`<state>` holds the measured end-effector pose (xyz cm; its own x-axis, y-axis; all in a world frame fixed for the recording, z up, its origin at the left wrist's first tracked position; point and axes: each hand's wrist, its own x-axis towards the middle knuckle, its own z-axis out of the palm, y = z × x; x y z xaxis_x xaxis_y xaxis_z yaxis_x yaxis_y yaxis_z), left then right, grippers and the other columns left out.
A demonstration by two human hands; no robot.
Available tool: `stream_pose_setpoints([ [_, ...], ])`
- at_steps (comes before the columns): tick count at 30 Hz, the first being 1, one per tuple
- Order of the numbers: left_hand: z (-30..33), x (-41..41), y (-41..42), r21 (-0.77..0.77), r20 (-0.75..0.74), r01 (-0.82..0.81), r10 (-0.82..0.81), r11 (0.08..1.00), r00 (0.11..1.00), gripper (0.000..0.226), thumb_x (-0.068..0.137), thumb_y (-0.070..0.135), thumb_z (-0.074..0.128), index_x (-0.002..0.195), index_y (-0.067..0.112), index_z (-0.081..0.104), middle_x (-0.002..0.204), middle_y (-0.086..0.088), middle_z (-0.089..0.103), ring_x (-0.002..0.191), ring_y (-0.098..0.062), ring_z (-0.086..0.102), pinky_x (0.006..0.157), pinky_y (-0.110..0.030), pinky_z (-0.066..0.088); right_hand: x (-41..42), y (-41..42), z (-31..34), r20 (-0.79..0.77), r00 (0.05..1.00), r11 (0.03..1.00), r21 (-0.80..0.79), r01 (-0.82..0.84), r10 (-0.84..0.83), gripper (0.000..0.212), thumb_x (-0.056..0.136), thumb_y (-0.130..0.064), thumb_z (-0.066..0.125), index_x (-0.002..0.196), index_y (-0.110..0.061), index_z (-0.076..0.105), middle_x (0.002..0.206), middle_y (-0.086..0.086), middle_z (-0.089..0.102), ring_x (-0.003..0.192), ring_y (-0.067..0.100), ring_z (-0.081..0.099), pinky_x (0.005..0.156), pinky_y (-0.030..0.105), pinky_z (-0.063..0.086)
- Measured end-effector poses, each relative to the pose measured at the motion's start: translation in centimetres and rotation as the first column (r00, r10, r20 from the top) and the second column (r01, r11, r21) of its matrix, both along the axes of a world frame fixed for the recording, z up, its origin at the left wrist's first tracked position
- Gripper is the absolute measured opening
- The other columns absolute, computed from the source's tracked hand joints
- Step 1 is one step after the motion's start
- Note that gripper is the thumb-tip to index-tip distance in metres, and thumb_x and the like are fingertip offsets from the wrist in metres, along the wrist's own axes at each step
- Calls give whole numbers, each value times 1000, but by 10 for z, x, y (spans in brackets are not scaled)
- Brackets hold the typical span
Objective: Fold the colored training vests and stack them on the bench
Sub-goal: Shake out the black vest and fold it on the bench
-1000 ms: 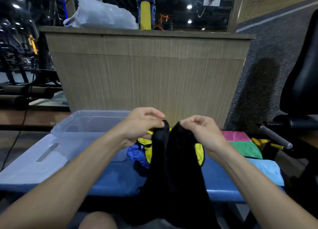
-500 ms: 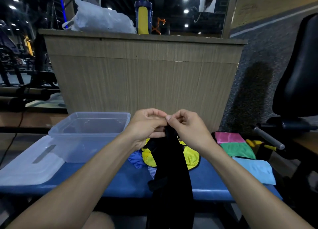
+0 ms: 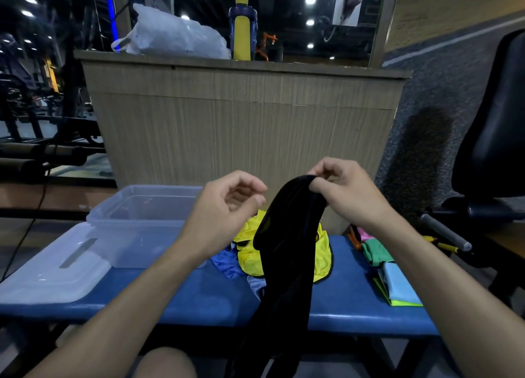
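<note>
The black vest hangs limp in a long narrow drape from the right hand, whose fingers pinch the fabric's top edge between thumb and forefinger; below them the cloth falls past the front edge of the desk and out of view near the knee. It looks light, soft and a little slippery, a mesh-like cloth that collapses wherever it is not held, so it probably wants a second pinch at the top, a shoulder or strap beside the right fingers, to spread it flat for folding. The left hand hovers just left of the vest, fingers loosely curled, thumb near forefinger, holding nothing and apart from the cloth. Just beyond and below the fingers lies a crumpled yellow vest on the desk, with a blue vest bunched at its left. Right of the right hand's fingers, the folded stack of pink, green, light blue and yellow-green lies near the desk's end. Left of the left fingers stands a clear tub, its lid nearer. Farther off is a wooden counter with a bottle and a bag.
</note>
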<state>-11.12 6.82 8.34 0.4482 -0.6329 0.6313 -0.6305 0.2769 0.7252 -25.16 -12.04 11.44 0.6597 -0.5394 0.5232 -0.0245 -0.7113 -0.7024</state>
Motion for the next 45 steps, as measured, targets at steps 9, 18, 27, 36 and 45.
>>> stream_pose_setpoints([
  [9, -76, -16, -12, 13, 346, -270, 249, 963, 904, 41, 83, 44, 75, 113, 38, 48, 102, 24, 57, 80, -10, 53, 69, -22, 45, 2, 2, 18, -44, 996, 997, -26, -77, 76, 12, 72, -26, 63, 79, -21, 70, 72, -1, 70, 68, 16, 62, 71, 45, 54],
  [18, -81, -13, -21, 108, 413, -254, 189, 961, 891, 26, 92, 52, 58, 98, 29, 69, 76, 19, 47, 82, -4, 46, 67, -28, 45, -17, -4, 18, 37, 990, 987, 82, -136, 133, 15, 85, -2, 62, 80, -14, 71, 77, 5, 70, 72, 15, 63, 67, 32, 50],
  [27, 70, 28, 6, 417, 679, -216, -145, 883, 720, 13, 98, 37, 61, 99, 26, 67, 82, 18, 55, 81, 8, 49, 70, -12, 35, -35, -28, -6, -27, 955, 842, 480, -247, 295, 28, 93, 4, 51, 79, -13, 67, 72, -1, 65, 62, 5, 58, 72, 29, 47],
  [36, 128, 7, 5, 704, 345, 192, -566, 684, 749, 11, 96, 30, 69, 94, 19, 70, 74, 15, 61, 65, -3, 49, 63, -17, 38, -19, -29, -16, -15, 959, 728, 655, -204, 283, 22, 82, -4, 37, 93, -8, 55, 78, 12, 47, 62, 20, 45, 49, 30, 32],
  [45, 116, 18, 7, 576, 664, -211, -301, 790, 684, 26, 101, 42, 58, 79, 28, 62, 65, 12, 57, 61, -4, 50, 57, -18, 35, -27, -21, 10, 27, 976, 882, 424, -206, 215, 23, 97, -1, 48, 86, -11, 66, 83, 10, 58, 73, 15, 53, 63, 28, 37],
])
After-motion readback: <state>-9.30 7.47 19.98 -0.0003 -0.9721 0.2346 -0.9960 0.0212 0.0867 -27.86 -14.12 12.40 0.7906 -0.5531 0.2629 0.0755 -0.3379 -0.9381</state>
